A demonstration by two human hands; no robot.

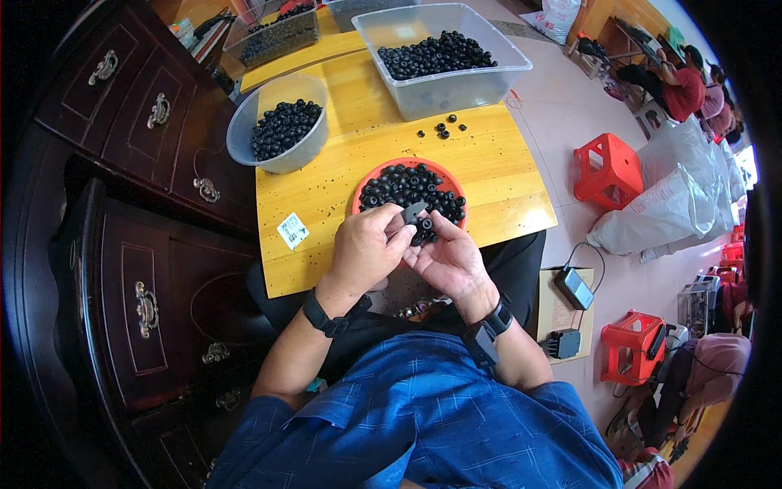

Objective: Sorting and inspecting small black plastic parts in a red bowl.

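Bowl (448,177): orange-red and round; near rim hidden behind the left grip (364,244) and right grip (450,265).
Dark flat piece (415,212): lower part covered by the left fingers; only a rounded outline shows, exact kind cannot be told.
Black rings (426,225) at the hands: seen against the heap behind them, so the number held cannot be made out.
Rear box (371,10): clear, cut off by the upper picture edge.
Ring finish: black, rounded and squat, with bright highlights and a central hole where the face is turned to view.
Ring location: between both hands over the bowl's near side; others heaped in the bowl, the round tub (303,155) and the rectangular bin (456,95); a few loose in front of the bin.
Left grip: thumb and forefinger pinched on the dark flat piece.
Right grip: palm partly upturned, fingers curled and grasping at least one ring.
Tabletop (509,183): yellow, wood-grained, strewn with small dark specks; a white printed label (292,231) lies left of the bowl.
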